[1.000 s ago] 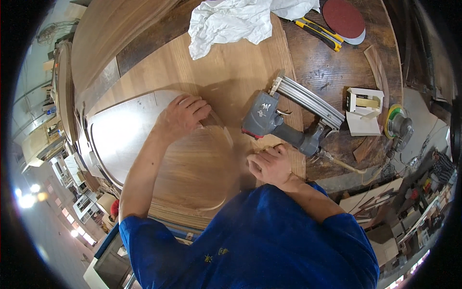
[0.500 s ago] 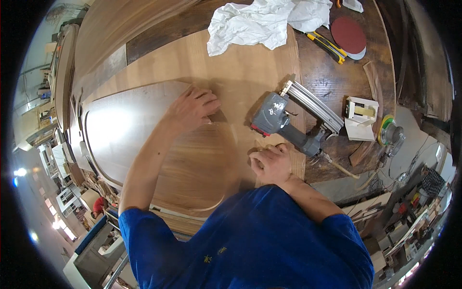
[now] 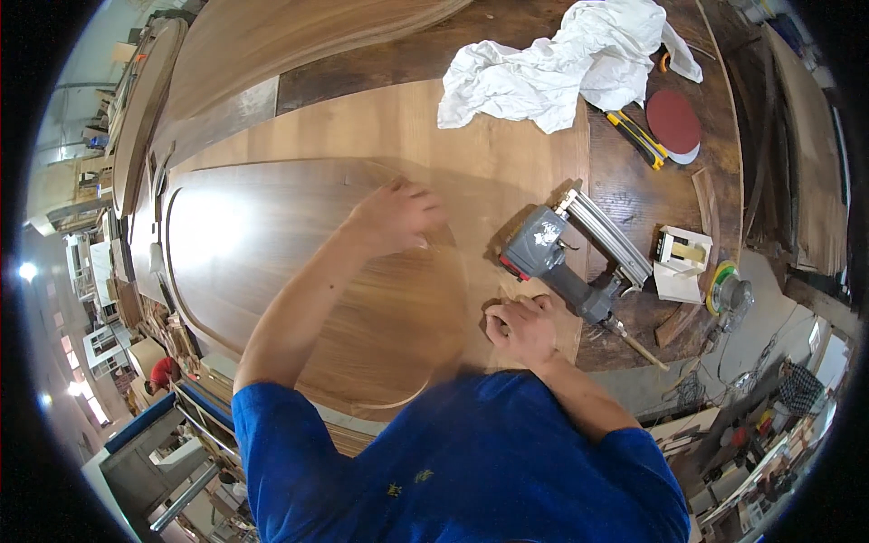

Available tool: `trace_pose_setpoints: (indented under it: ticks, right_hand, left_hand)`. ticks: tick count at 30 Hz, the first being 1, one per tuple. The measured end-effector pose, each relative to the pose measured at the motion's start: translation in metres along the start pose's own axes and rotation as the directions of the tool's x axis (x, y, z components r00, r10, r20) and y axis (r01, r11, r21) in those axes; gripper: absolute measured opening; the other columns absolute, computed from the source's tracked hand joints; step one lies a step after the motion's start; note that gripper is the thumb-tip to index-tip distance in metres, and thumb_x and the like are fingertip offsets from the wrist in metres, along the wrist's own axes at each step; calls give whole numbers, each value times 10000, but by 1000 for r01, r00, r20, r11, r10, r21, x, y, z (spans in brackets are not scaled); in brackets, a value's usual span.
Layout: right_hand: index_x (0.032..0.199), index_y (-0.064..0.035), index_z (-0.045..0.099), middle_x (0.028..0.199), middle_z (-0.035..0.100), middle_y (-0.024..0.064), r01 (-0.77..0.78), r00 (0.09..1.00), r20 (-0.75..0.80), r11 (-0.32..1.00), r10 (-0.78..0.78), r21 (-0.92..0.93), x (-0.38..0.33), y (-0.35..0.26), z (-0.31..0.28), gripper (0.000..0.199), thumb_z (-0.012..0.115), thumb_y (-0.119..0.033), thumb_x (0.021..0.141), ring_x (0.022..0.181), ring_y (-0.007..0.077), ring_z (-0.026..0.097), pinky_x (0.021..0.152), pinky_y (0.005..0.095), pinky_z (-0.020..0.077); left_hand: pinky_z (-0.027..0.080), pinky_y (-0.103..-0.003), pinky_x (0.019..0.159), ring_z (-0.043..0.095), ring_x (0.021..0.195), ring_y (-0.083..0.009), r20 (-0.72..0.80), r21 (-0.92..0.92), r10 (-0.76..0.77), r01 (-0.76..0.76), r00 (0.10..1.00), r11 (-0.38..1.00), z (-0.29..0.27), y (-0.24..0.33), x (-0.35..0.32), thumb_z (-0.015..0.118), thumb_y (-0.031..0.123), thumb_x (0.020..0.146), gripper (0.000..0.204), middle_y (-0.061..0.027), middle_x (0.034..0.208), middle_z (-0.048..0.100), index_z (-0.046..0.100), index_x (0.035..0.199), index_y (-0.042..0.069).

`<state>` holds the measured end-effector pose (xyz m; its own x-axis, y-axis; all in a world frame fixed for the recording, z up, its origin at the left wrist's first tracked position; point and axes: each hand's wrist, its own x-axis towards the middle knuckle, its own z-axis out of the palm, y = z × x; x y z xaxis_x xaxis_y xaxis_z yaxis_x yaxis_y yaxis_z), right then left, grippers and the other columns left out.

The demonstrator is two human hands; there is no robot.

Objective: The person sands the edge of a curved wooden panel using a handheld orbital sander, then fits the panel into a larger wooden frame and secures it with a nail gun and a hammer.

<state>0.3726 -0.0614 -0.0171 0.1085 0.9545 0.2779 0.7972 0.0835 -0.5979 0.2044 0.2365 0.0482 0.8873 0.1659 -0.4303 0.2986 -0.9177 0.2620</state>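
A brown wood panel (image 3: 362,299) with a rounded end lies on a larger, lighter board (image 3: 507,172). My left hand (image 3: 403,215) is over the panel near its rounded end, fingers bent down and drawn together; what is between them, if anything, is hidden. Close to my body, my right hand (image 3: 522,328) rests on the lighter board with its fingers curled in. I cannot make out whether it holds something small. Just beyond the right hand, a dark grey and silver nail gun (image 3: 552,258) lies on its side, touched by neither hand.
A white cloth (image 3: 543,77) lies at the back. To the right are a yellow-black utility knife (image 3: 636,140), a red sanding disc (image 3: 673,121), an opened white box (image 3: 681,262) and a round sander (image 3: 729,291). Another curved panel (image 3: 299,36) is at the far left.
The whole view has shifted, so the bench things sit lower and further right. My left hand's fingers are bent more tightly over the panel. The right hand remains curled beside the nail gun.
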Motion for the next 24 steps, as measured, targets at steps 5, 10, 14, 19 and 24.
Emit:
trace_pose_setpoints:
  ticks: [5,10,14,19,24]
  right_hand:
    - [899,-234,677,762,671,-81,-8,999,41,1000,8,3,1,-1,-3,136,754,-171,805,710,151,631,720,384,410]
    - [859,-253,678,799,671,-58,-28,999,38,1000,28,-6,2,-1,-2,75,724,-255,799,747,193,625,721,427,448]
    - [848,-252,683,785,666,-47,-30,997,64,1000,29,2,1,0,-3,56,716,-256,803,748,200,629,726,432,453]
    - [904,-229,703,798,709,-74,-29,984,176,997,40,-66,2,2,-6,133,770,-198,794,757,161,667,719,392,408]
    - [877,-228,719,806,716,-76,-19,992,125,999,22,-30,-2,3,1,96,768,-196,800,741,163,651,737,390,414]
  left_hand:
    - [382,-501,1221,525,1387,-256,-6,9,8,-8,1000,1000,3,0,0,854,295,779,634,-4,1437,615,664,1372,172]
    - [370,-519,1237,531,1384,-255,-35,31,8,-7,999,1000,1,3,1,853,296,783,610,-2,1417,630,673,1353,178]
    - [372,-514,1233,530,1384,-255,-64,40,7,-5,998,999,4,3,-2,860,311,776,613,-3,1402,638,676,1345,175]
    - [376,-513,1216,527,1384,-274,-293,-46,-130,122,947,991,5,1,-9,868,262,780,613,-39,1437,614,669,1350,154]
    - [394,-486,1196,538,1361,-295,-386,-136,-411,390,826,911,-2,-60,-61,857,207,795,583,-75,1423,615,666,1341,133]
